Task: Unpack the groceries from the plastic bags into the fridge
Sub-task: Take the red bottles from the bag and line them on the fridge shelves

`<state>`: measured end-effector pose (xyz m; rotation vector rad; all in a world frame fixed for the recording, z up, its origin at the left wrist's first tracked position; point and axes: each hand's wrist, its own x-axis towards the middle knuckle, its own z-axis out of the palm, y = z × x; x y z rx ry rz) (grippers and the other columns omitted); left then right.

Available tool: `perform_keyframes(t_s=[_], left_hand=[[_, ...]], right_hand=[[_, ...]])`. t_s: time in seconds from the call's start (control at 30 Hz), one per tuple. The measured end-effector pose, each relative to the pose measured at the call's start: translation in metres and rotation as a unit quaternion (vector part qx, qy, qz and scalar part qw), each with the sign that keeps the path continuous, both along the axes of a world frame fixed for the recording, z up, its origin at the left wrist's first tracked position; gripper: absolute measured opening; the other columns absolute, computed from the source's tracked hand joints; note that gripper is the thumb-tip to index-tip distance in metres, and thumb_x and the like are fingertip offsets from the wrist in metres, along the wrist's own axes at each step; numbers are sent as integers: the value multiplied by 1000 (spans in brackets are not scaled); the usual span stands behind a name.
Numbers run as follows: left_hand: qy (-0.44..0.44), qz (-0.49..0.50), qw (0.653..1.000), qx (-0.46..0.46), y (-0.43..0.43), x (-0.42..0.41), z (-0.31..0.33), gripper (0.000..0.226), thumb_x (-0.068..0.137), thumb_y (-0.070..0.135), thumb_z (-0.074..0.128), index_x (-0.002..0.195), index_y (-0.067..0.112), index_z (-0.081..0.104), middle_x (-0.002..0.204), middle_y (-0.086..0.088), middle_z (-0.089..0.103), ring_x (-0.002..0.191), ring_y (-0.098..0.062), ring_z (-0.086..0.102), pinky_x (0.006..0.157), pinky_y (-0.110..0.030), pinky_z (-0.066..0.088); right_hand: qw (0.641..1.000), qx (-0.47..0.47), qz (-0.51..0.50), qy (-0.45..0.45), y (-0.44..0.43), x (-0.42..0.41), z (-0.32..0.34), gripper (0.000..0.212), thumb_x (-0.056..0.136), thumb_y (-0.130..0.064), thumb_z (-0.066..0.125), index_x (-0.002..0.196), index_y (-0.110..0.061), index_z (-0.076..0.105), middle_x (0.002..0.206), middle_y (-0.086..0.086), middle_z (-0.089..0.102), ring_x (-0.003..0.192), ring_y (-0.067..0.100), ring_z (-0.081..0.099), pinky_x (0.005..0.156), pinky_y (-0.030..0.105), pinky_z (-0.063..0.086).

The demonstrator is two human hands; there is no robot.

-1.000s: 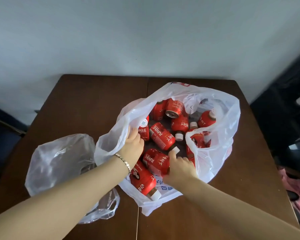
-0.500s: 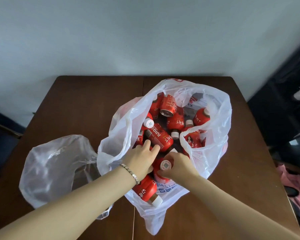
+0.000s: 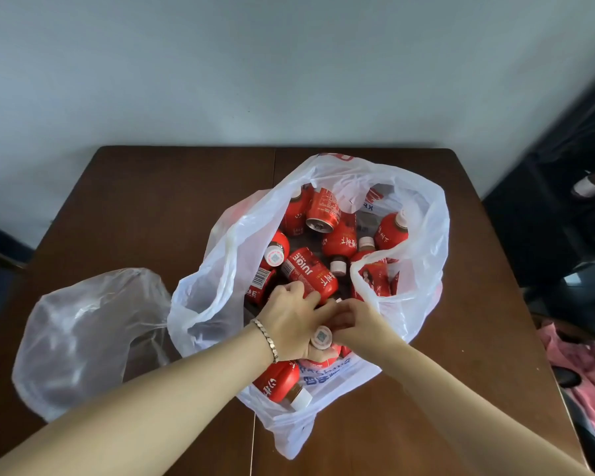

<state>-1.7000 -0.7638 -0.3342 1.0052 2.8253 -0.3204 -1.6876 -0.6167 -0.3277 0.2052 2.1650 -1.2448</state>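
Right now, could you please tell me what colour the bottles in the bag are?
Red bottles with white caps; best in the head view.

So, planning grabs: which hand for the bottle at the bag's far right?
Right, probably: the right hand lies on the same side of the bag as the far bottle; the left hand seems to grip a near bottle.

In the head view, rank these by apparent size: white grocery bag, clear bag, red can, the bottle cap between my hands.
1. white grocery bag
2. clear bag
3. red can
4. bottle cap, smallest though nearer the camera
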Motion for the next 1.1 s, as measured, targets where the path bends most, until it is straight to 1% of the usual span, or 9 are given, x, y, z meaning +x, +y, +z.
perform_keyframes(t_s=[0.13, 0.33, 0.5, 0.63, 0.73, 0.83, 0.9, 1.0, 1.1], left_hand=[[48, -41, 996, 65, -10, -2, -9, 55, 72, 71, 37, 85, 24, 65, 63, 2, 60, 57, -22, 56, 48, -22, 35], [62, -50, 989, 125, -14, -3, -19, 48, 71, 61, 37, 76, 25, 68, 56, 6, 58, 54, -19, 55, 46, -21, 41], [40, -63, 986, 150, -4, 5, -23, 33, 64, 52, 52, 76, 24, 66, 52, 5, 54, 48, -17, 53, 43, -18, 37], [45, -17, 985, 165, -6, 8, -20, 34, 66, 51, 44, 67, 22, 61, 51, 5, 50, 50, -17, 52, 41, -17, 34], [49, 1, 986, 157, -4, 8, -18, 37, 67, 53, 40, 68, 22, 62, 50, 5, 50, 50, -17, 52, 40, -17, 33], [43, 6, 988, 145, -3, 9, -18, 40, 68, 53, 37, 68, 22, 63, 50, 5, 51, 50, -17, 53, 39, -18, 34], [44, 5, 989, 138, -4, 8, -18, 42, 67, 54, 35, 68, 23, 63, 51, 5, 52, 50, -16, 54, 39, -18, 35], [55, 10, 989, 140, -9, 7, -19, 46, 66, 55, 34, 70, 23, 67, 54, 5, 58, 53, -17, 57, 40, -21, 43], [62, 14, 987, 147, -10, 7, -19, 48, 65, 55, 33, 71, 23, 68, 55, 5, 59, 53, -17, 58, 39, -22, 43]], right_hand=[[956, 219, 47, 191, 19, -3, 4, 35, 88, -2, 47, 118, -15, 59, 123, 0, 56, 119, 17, 49, 98, 23, 41], [868, 463, 156, 85, 45, 6, 8, 36, 93, -12, 49, 128, -12, 49, 128, 2, 52, 118, 18, 53, 95, 26, 48], [868, 379, 247, 203, 19, -2, 4, 33, 95, -10, 43, 127, -14, 47, 130, 3, 50, 119, 21, 47, 99, 30, 38], [833, 371, 365, 189, 14, -2, -23, 66, 84, -15, 61, 141, -8, 29, 134, 10, 44, 125, 28, 38, 110, 39, 27], [821, 375, 373, 215, 17, -1, -40, 94, 39, -27, 88, 120, -12, 43, 98, 9, 64, 89, 27, 59, 79, 45, 54], [835, 351, 345, 245, 22, -2, -59, 95, 7, -32, 88, 98, -18, 62, 72, 4, 64, 62, 22, 62, 55, 33, 57], [839, 349, 323, 265, 23, 1, -31, 90, 12, -39, 86, 98, -20, 69, 77, 3, 62, 65, 21, 63, 53, 27, 52], [898, 285, 228, 247, 33, 1, 4, 81, 56, -39, 78, 130, -25, 46, 116, -1, 51, 99, 22, 57, 77, 31, 51], [937, 248, 151, 196, 53, 12, 22, 77, 64, -37, 75, 128, -28, 33, 115, -11, 46, 97, 9, 49, 83, 23, 48]])
